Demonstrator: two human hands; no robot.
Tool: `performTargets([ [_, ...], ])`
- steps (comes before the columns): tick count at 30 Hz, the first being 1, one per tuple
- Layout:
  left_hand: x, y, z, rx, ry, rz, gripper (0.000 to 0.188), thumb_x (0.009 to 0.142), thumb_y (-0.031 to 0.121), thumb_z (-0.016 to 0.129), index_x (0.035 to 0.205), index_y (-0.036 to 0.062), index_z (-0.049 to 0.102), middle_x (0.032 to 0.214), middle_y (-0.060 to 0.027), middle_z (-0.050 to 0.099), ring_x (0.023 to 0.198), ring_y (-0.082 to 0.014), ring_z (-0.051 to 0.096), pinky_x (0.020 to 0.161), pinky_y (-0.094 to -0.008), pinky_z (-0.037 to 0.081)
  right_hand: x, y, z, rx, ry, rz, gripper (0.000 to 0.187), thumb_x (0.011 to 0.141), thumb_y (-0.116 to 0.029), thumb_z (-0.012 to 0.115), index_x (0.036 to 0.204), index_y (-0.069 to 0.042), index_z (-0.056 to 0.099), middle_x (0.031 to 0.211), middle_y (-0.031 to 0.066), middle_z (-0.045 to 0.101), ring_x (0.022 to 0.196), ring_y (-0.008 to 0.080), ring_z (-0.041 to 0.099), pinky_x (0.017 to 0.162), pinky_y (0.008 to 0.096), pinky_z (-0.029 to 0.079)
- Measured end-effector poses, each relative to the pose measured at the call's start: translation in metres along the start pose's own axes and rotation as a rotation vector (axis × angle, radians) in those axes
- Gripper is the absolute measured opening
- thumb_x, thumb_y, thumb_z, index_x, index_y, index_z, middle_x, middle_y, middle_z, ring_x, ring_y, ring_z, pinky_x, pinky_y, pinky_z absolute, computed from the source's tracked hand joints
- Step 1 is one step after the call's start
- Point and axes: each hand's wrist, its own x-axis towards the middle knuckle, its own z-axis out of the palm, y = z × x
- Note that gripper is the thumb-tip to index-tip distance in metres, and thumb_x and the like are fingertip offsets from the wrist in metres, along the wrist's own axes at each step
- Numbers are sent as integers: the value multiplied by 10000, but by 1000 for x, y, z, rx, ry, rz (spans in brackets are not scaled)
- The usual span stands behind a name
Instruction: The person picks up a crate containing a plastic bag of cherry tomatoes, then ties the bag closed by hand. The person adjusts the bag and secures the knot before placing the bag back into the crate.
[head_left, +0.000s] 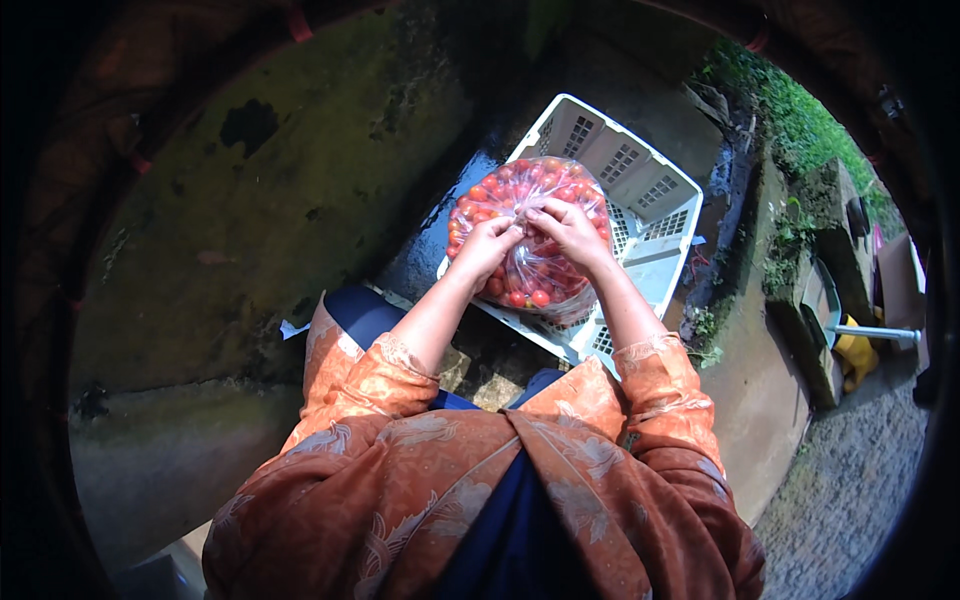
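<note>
A clear plastic bag (545,280) full of small red tomatoes bulges in front of me, its top gathered into a twisted neck. From the left, my left hand (488,247) pinches the bag's neck with closed fingers. My right hand (568,232) grips the same gathered plastic from the other side, thumb and fingers pressed together. Both hands meet at the neck, so the exact fold or knot between the fingertips is hidden. Under and behind the bag stands a white plastic crate (650,185) with slotted walls, tilted in the view; the bag covers its left part.
A mossy concrete surface (250,230) spreads to the left. At the right are concrete blocks (840,210), green plants (790,110), a green dustpan-like thing with a pale blue handle (875,332) and a yellow boot-like object (855,358). Gravel (840,500) lies at lower right.
</note>
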Motion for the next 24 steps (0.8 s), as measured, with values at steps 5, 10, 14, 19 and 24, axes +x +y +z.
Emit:
performTargets([
  [5, -3, -8, 5, 432, 94, 256, 158, 894, 104, 515, 977, -14, 580, 837, -40, 608, 762, -112, 538, 724, -275, 441, 20, 11, 5, -531, 120, -144, 276, 867, -275, 588, 784, -13, 597, 682, 139, 602, 642, 227, 602, 593, 339, 441],
  [10, -3, -13, -2, 641, 173, 461, 156, 903, 141, 534, 847, -4, 524, 669, -57, 523, 642, -88, 448, 601, -294, 405, 47, 7, 14, -549, 265, 9, 311, 802, -317, 615, 716, -18, 637, 686, 162, 619, 676, 292, 624, 645, 395, 465],
  [14, 0, -14, 0, 407, 179, 386, 160, 906, 149, 541, 987, 11, 544, 812, -28, 555, 738, -79, 473, 699, -250, 414, 51, -14, 21, -591, 210, 62, 281, 811, -286, 613, 757, -14, 661, 700, 169, 632, 664, 282, 630, 643, 364, 480],
  [19, 8, 5, -2, 240, 284, 483, 158, 869, 118, 596, 998, 35, 560, 913, -19, 579, 797, -98, 513, 763, -261, 432, 45, -49, 12, -539, -71, -38, 267, 856, -219, 607, 1006, -4, 659, 830, 86, 665, 754, 150, 636, 706, 281, 503],
  [24, 6, 19, -12, -130, 253, 174, 128, 869, 109, 600, 971, 32, 607, 889, -38, 629, 779, -100, 578, 735, -245, 472, 27, -57, -4, -256, 95, 42, 190, 865, -135, 585, 988, 6, 619, 881, 57, 636, 764, 112, 602, 704, 253, 497],
])
